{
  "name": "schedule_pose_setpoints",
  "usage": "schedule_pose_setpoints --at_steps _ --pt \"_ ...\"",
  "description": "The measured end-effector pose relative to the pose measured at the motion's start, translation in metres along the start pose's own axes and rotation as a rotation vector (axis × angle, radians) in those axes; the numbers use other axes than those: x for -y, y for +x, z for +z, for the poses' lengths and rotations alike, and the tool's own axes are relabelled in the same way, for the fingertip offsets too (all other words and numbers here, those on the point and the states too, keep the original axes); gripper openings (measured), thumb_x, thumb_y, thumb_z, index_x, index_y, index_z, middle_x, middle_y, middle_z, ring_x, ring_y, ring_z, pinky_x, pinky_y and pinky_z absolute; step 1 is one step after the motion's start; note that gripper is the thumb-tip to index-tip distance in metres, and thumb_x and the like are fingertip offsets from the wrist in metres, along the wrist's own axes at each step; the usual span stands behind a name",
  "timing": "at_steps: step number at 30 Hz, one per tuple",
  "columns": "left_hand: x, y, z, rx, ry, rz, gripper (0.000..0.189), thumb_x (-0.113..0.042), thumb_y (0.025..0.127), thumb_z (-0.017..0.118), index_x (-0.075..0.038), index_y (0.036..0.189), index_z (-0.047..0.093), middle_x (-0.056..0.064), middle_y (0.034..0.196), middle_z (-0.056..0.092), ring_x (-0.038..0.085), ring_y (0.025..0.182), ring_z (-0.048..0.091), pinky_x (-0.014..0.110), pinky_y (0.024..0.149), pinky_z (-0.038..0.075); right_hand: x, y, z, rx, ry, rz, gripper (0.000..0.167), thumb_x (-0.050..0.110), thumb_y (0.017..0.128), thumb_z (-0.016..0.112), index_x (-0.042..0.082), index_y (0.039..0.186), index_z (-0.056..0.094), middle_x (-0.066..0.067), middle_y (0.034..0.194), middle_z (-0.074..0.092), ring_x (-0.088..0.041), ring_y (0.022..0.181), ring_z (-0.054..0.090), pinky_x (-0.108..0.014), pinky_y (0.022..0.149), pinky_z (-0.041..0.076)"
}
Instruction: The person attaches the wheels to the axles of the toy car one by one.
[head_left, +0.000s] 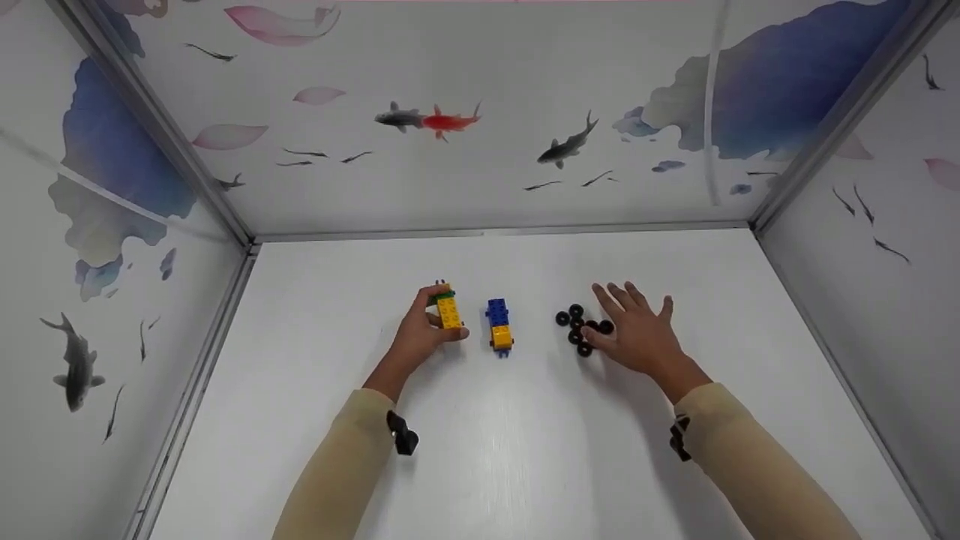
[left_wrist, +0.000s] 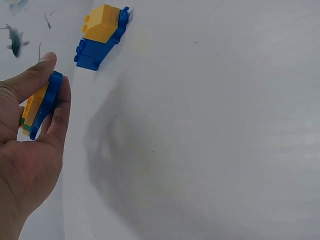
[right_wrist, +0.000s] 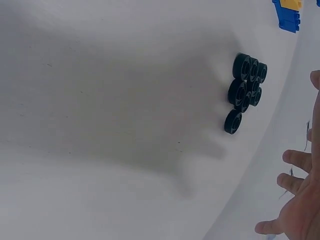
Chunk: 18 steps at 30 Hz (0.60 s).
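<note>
Left hand (head_left: 421, 328) grips brick vehicle (head_left: 448, 311), probably light, stiff, best held by its ends; right hand (head_left: 640, 335) spread, empty.

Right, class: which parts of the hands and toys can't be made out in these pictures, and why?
Head view: the right hand covers part of the black wheels.
Left wrist view: the left hand hides parts of the held block toy.
Right wrist view: the top edge cuts off the blue-and-yellow block toy; the right edge cuts off the right hand.
</note>
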<state>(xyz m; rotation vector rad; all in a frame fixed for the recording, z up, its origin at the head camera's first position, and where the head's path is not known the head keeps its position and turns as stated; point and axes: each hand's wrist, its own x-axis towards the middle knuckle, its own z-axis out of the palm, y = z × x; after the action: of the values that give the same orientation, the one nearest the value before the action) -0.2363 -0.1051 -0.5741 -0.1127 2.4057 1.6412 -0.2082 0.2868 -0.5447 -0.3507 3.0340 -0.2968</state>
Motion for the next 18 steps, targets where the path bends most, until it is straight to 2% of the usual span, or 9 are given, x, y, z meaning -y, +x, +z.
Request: schedule_pose_setpoints --at_steps 4,10,18 --pt "0.001 -0.003 0.0 0.03 -0.086 -0.015 0.083 -0.017 0.091 0.093 -0.038 0.157 0.048 0.003 0.159 0.052 0.025 0.117 0.065 0.032 0.099 0.062 0.001 0.0 0.002 0.002 0.007 -0.009 0.086 0.064 0.109 0.056 0.021 0.178 0.025 -0.017 0.181 0.032 -0.046 0.17 0.022 -0.093 0.123 0.005" --pt "0.003 -0.009 0.001 0.103 -0.246 0.005 0.072 -0.018 0.101 0.084 -0.028 0.161 0.047 0.01 0.16 0.048 0.027 0.121 0.074 0.038 0.108 0.063 0.005 0.0 0.008 0.004 0.017 -0.027 0.084 0.062 0.109 0.056 0.021 0.177 0.028 -0.017 0.18 0.035 -0.046 0.169 0.025 -0.093 0.123 0.006" --pt "0.007 -0.015 0.002 0.096 -0.257 0.007 0.06 -0.018 0.104 0.08 -0.038 0.154 0.055 0.014 0.146 0.063 0.026 0.119 0.076 0.041 0.108 0.064 0.008 -0.001 0.012 0.029 0.007 -0.04 0.08 0.06 0.111 0.054 0.018 0.176 0.032 -0.017 0.178 0.039 -0.045 0.167 0.031 -0.092 0.124 0.012"
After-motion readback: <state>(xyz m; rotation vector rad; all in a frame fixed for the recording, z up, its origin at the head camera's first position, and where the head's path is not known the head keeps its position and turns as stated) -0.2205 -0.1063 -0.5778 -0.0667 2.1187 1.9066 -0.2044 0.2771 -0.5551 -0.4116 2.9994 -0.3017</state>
